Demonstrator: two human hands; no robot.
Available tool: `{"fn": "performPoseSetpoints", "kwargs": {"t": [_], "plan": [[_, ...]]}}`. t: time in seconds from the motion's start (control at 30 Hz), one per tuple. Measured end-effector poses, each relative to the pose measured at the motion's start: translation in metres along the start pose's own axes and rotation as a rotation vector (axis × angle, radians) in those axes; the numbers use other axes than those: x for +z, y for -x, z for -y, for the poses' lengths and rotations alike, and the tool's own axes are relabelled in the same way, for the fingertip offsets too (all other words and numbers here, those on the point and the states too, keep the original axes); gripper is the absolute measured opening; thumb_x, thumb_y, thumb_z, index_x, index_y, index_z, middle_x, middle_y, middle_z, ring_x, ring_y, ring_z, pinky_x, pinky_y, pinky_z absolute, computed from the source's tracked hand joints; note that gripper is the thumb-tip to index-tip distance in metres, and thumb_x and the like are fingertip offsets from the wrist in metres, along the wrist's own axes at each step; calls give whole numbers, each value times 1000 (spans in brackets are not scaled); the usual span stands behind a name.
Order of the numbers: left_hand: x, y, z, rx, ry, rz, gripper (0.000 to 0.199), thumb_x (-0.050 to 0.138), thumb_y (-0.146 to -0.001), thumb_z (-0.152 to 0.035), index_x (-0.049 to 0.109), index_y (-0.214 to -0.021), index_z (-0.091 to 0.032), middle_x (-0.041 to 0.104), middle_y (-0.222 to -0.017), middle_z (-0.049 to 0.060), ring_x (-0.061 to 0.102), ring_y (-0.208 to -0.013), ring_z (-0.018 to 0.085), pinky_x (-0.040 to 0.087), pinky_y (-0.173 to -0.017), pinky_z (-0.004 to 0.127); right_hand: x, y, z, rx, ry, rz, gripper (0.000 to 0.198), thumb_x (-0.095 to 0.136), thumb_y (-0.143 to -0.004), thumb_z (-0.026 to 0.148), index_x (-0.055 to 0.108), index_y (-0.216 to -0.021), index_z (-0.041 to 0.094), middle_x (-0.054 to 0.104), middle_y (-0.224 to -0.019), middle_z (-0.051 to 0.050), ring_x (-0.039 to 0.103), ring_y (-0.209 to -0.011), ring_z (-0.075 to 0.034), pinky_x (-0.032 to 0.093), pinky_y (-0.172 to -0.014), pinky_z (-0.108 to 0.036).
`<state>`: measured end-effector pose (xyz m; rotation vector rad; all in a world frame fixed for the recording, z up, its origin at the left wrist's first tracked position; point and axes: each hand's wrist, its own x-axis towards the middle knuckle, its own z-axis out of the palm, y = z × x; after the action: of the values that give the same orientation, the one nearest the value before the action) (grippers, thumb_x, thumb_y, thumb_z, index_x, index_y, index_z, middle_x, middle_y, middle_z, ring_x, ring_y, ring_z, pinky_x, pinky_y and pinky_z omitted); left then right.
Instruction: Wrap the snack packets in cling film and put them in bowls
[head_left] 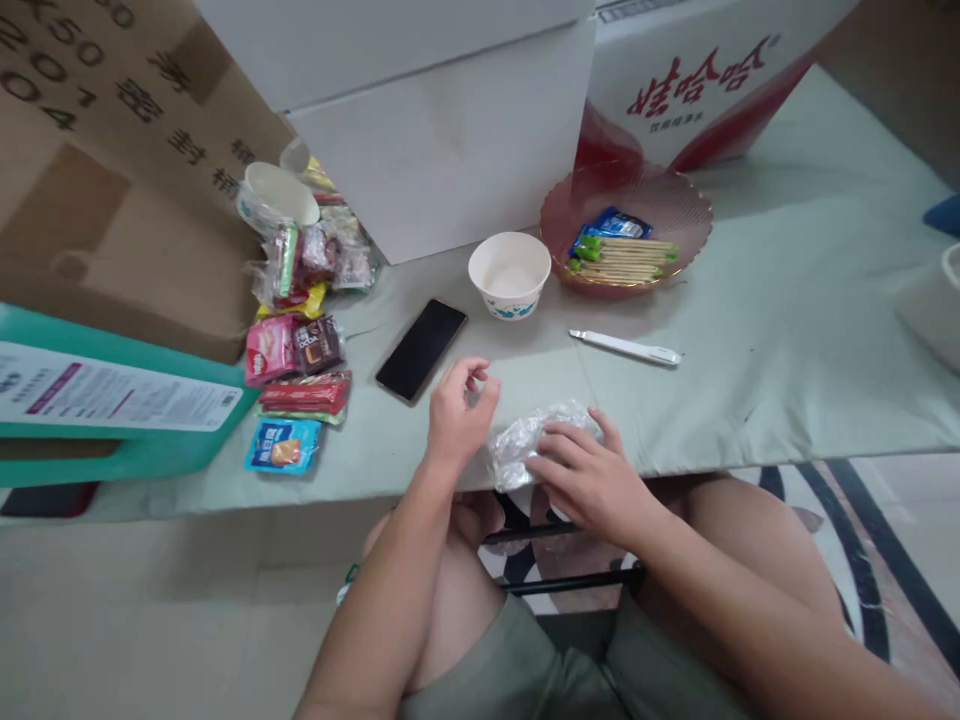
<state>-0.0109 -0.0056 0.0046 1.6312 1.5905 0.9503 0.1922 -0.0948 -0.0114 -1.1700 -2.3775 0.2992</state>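
My left hand [459, 412] is held just above the table's near side, its fingers curled and the thumb close to the index fingertip; nothing can be made out between them. My right hand [581, 465] has its fingers bent over a crumpled clear plastic bag [514, 448] at the table's front edge. Its contents, if any, cannot be made out. Beyond my hands stand a white paper bowl [511, 270] with a blue-green pattern and a black phone [422, 350]. A white-handled scalpel-like knife [626, 348] lies to the right.
A pinkish glass bowl [697, 235] holds green-tipped wooden sticks [626, 260] and blue packets [616, 225]. White cartons [450, 150] line the back. On the left are packaged snacks [283, 445], a stacked paper bowl [281, 192], a brown carton [112, 230] and a green container [187, 450].
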Motion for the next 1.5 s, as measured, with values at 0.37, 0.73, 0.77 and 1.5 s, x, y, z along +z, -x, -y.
{"fn": "performPoseSetpoints", "kwargs": {"t": [0.37,0.73,0.77,1.5], "plan": [[17,-5,-19,-203,1023,594,72,57,-73,-83,70,-102,-19,77,-111,15,70,-117,32,56,-95,42,-23,-44,-14,747,-1074,-333,22,65,-84,44,56,-84,24,66,-76,1,63,-66,-16,55,-74,-36],[21,-24,-4,-194,669,322,21,73,-81,-33,75,-95,-17,72,-77,1,62,-68,12,48,-66,24,-3,-85,-34,749,-937,-209,28,73,-77,42,59,-89,22,55,-60,6,46,-51,-10,37,-52,-24],[19,-25,-3,-210,639,357,23,74,-80,-32,74,-98,-17,69,-72,-1,58,-62,10,45,-61,23,-3,-86,-35,772,-942,-206,27,72,-78,43,58,-87,22,49,-53,8,40,-47,-9,32,-49,-23],[22,-26,1,-94,671,261,20,67,-63,-16,63,-82,-20,59,-74,-3,50,-61,9,36,-56,23,4,-83,-39,766,-1101,-333,57,80,-62,35,44,-106,28,57,-78,6,52,-60,-11,40,-54,-24]]}}
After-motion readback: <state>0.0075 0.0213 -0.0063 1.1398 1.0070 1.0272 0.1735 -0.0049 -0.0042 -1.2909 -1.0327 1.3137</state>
